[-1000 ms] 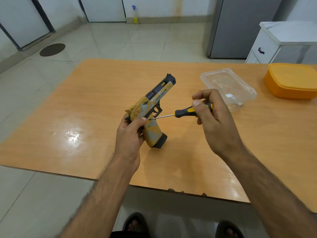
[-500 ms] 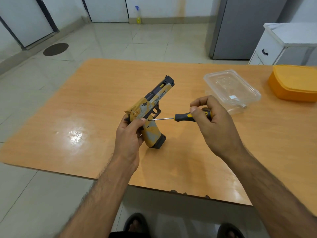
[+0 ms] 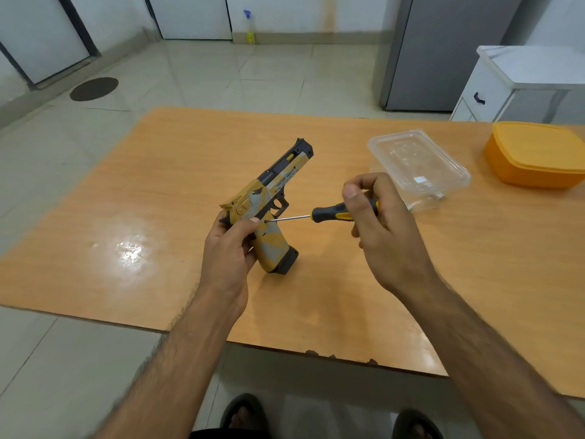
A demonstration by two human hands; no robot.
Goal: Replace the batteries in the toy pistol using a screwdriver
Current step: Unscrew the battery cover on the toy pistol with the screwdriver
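A yellow, grey and black toy pistol stands on its grip base on the wooden table, barrel pointing up and away. My left hand grips the back of its grip and frame, thumb on the side. My right hand holds the black and yellow handle of a screwdriver. Its thin shaft runs left and the tip touches the pistol's side just above the grip, beside my left thumb.
A clear plastic container lies on the table right of my right hand, with a small metal piece at its near corner. An orange lidded box sits at the far right. A white cabinet and a grey fridge stand beyond the table.
The screwdriver has lowered slightly and stays with its tip on the pistol's side. My right-hand fingers have shifted on the handle. The pistol stays in my left hand.
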